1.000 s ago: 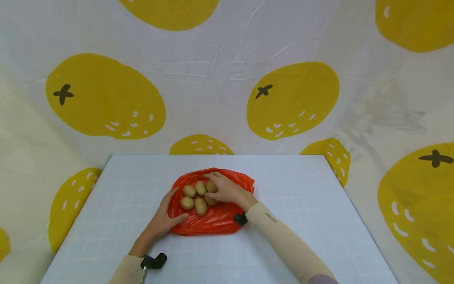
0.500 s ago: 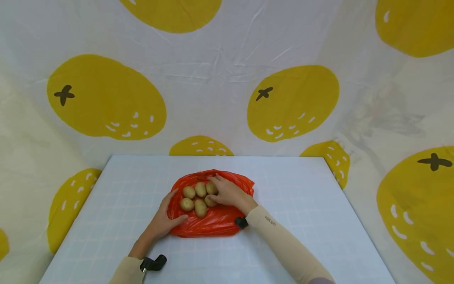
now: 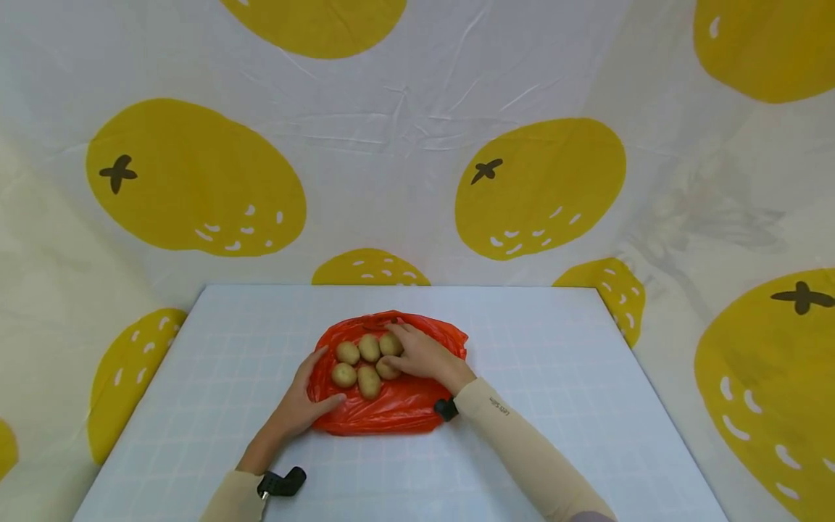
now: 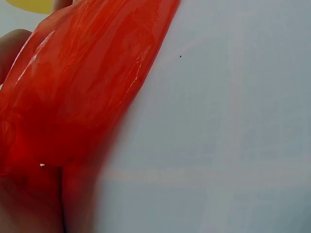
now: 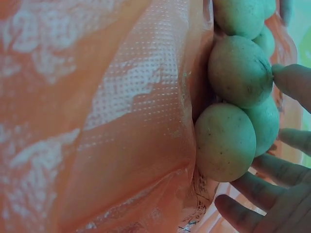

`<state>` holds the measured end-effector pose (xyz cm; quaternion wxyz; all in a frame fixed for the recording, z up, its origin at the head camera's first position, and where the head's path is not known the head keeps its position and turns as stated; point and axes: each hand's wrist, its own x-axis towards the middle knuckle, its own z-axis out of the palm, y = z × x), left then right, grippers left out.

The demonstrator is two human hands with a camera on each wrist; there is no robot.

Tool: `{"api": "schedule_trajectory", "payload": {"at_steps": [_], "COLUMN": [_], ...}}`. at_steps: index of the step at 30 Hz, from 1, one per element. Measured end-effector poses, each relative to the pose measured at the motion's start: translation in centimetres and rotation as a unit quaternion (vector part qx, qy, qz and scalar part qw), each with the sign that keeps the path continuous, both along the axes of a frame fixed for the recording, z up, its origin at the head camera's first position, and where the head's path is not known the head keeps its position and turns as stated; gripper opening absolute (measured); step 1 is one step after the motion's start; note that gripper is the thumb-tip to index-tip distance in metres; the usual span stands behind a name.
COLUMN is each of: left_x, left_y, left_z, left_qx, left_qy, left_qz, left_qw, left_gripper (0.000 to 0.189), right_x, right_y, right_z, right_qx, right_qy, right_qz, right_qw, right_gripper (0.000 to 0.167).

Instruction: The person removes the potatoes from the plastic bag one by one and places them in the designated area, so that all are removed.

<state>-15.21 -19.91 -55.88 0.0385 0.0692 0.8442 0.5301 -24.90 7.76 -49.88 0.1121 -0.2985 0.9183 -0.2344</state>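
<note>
A red plastic bag (image 3: 391, 417) lies spread on the table, with several tan potatoes (image 3: 369, 348) grouped in two rows on its left half. My left hand (image 3: 298, 402) rests against the bag's left edge, thumb and fingers spread apart. Red plastic (image 4: 92, 73) fills much of the left wrist view, hiding part of that hand. My right hand (image 3: 424, 353) reaches over the group's right end and covers part of the potatoes there. In the right wrist view its outstretched fingers (image 5: 279, 170) lie beside the potatoes (image 5: 226, 141), with fingertips at their sides.
The white table (image 3: 554, 362) has a faint grid pattern. Behind it hangs a white cloth (image 3: 391, 181) printed with large yellow fruit. A black wrist device (image 3: 283, 482) is strapped on the left arm, and another (image 3: 446, 409) on the right.
My right hand has shifted very slightly right along the potatoes, uncovering a little more of the ones at the right end. The left hand, bag and potatoes have stayed in place.
</note>
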Motion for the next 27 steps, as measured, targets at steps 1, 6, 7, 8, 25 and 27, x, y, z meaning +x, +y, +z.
{"api": "schedule_trajectory", "payload": {"at_steps": [1, 6, 7, 8, 25, 27], "left_x": [0.05, 0.15, 0.14, 0.1, -0.14, -0.07], "left_y": [-0.03, -0.1, -0.1, -0.09, 0.08, 0.11], "left_z": [0.03, 0.24, 0.29, 0.34, 0.14, 0.15], "left_qx": [-0.001, 0.002, 0.003, 0.003, -0.002, -0.003], "left_qy": [-0.002, -0.007, -0.007, -0.008, -0.016, -0.019], "left_qz": [0.001, 0.003, 0.004, 0.004, 0.006, 0.008], "left_qw": [1.0, 1.0, 1.0, 1.0, 0.9999, 0.9998], "left_gripper": [0.1, 0.099, 0.099, 0.099, 0.1, 0.1], "right_x": [-0.03, -0.24, -0.29, -0.33, -0.88, -0.98], "right_y": [0.0, -0.01, -0.01, 0.0, 0.09, 0.11], "right_z": [-0.07, -0.2, -0.17, -0.15, -0.7, -0.79], "right_qx": [-0.002, -0.015, -0.019, -0.023, -0.051, -0.052], "right_qy": [-0.002, -0.005, -0.006, -0.009, -0.042, -0.043], "right_qz": [-0.001, 0.0, 0.001, 0.0, -0.011, -0.009], "right_qw": [1.0, 0.9999, 0.9998, 0.9997, 0.9977, 0.9976], "right_gripper": [0.075, 0.074, 0.074, 0.074, 0.068, 0.066]}}
